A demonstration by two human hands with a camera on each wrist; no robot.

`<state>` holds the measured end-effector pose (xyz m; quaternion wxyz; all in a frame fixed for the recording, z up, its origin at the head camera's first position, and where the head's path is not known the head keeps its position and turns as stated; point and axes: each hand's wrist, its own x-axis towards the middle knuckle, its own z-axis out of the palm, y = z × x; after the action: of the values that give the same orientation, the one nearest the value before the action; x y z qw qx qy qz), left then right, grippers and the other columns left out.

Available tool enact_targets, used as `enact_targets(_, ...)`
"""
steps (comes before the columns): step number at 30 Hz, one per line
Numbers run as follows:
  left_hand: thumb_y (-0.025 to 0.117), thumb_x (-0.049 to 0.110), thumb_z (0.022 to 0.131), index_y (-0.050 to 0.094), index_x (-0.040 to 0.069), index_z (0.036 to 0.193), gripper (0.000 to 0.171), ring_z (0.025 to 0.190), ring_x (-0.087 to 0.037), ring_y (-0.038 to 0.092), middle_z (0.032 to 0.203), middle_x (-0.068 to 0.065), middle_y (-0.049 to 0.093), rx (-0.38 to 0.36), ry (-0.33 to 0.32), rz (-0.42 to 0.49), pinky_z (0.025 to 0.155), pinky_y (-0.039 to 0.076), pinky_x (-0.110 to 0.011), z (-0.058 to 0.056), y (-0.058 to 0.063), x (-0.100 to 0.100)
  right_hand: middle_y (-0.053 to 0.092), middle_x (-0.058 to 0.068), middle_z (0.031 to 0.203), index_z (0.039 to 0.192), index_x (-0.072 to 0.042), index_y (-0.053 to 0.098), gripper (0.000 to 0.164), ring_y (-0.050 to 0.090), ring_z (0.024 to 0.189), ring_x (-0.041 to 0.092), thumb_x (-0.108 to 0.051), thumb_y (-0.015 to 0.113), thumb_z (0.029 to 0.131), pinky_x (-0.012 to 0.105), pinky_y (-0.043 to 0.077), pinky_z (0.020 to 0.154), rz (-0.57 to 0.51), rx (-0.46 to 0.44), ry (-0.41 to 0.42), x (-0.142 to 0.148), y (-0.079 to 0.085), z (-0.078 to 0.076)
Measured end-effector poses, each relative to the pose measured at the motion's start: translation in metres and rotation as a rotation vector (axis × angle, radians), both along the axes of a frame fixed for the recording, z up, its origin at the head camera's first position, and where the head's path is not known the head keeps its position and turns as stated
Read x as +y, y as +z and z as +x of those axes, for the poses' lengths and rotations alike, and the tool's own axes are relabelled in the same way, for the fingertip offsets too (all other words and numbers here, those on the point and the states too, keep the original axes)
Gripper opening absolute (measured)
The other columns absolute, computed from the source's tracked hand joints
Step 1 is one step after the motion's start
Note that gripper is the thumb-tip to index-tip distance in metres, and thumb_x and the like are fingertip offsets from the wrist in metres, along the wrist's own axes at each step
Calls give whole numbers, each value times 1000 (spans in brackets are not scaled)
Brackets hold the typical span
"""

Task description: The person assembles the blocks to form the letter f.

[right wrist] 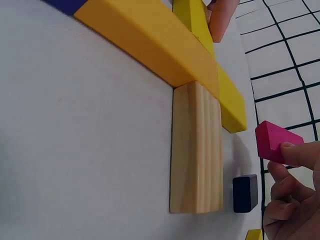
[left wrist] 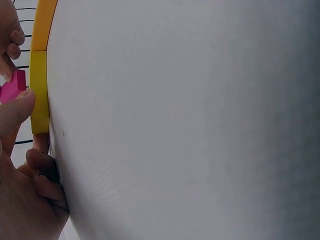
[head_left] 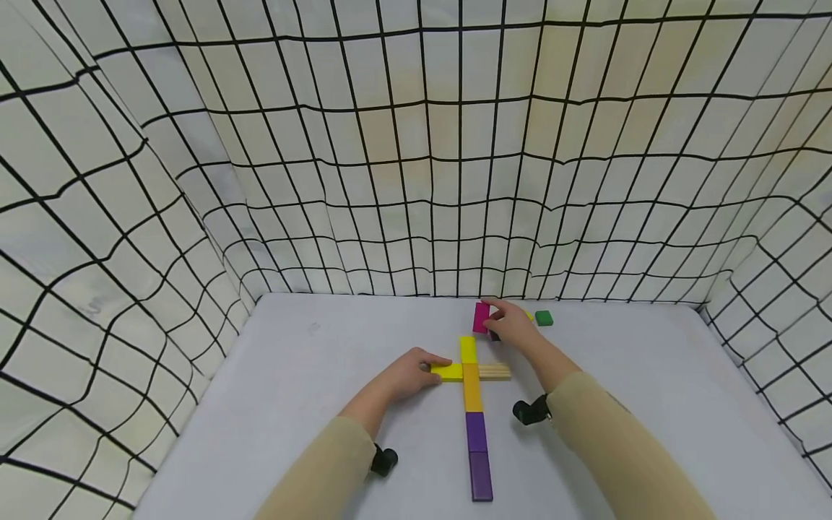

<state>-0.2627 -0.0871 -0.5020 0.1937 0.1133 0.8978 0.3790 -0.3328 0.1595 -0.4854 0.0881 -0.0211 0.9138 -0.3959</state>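
Observation:
My right hand (head_left: 515, 326) pinches a small pink block (right wrist: 275, 142) above the far part of the table. A dark block (right wrist: 245, 193) sits beneath that hand. The left hand (head_left: 408, 375) holds the outer end of a yellow block (head_left: 447, 372) between thumb and fingers. This block lies against the left side of an orange block (head_left: 471, 388). A grooved bare-wood block (head_left: 495, 371) meets the orange one on the right. Another yellow block (head_left: 468, 349) continues the line at the far end, and two purple blocks (head_left: 479, 475) extend it toward me.
Beyond the right hand, a green block (head_left: 544, 318) lies near the table's back edge, beside a partly hidden yellow block (right wrist: 254, 234). White walls with black netting (head_left: 422, 159) enclose the table (head_left: 312, 361) at the back and both sides.

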Motion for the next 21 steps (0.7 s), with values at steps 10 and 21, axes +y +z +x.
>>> enact_targets(10, 69, 20, 93, 72, 30, 122, 31, 124, -30, 49, 128, -8, 57, -8, 1, -2, 109, 35, -56, 2, 4, 1, 62, 13, 116, 146, -22, 50, 52, 59, 89, 25, -17, 64, 97, 33, 55, 79, 111, -57, 55, -16, 2, -10)
enact_targets(21, 69, 20, 93, 72, 28, 122, 31, 124, -30, 49, 127, -7, 57, -11, -2, -2, 109, 35, -55, 3, 6, 1, 62, 14, 121, 147, -16, 49, 52, 57, 98, 27, -15, 63, 96, 40, 52, 91, 221, -65, 67, -23, 3, -12)
